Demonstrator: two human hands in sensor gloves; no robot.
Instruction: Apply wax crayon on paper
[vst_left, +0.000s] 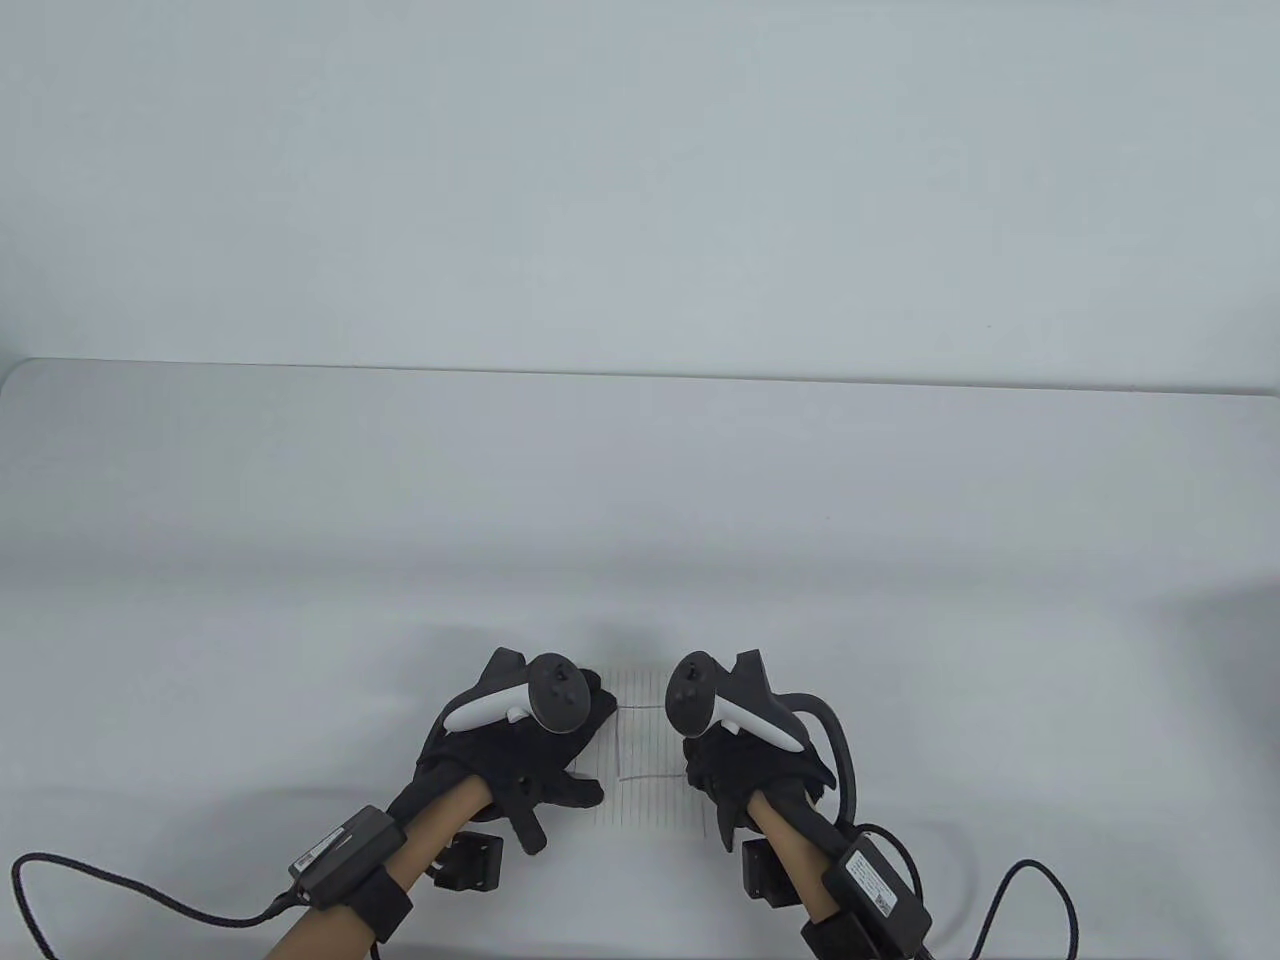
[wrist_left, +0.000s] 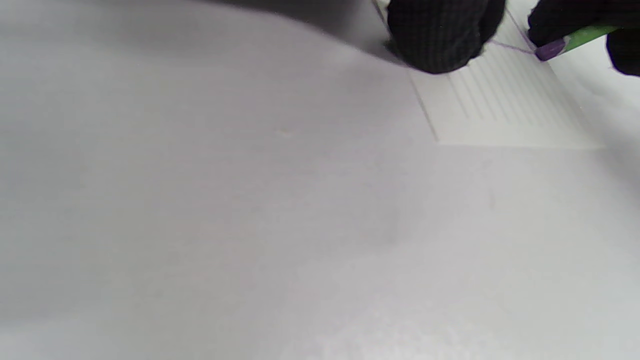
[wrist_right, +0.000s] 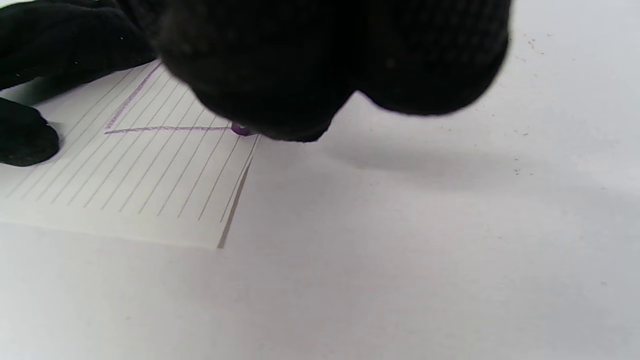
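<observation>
A small sheet of lined white paper lies near the table's front edge between both hands; it also shows in the left wrist view and the right wrist view. My left hand rests on the paper's left side. My right hand grips a purple crayon with a green wrapper, its tip touching the paper near the right edge. Thin purple lines are drawn on the sheet.
The white table stretches back to a pale wall. Black cables run from both wrists along the front edge.
</observation>
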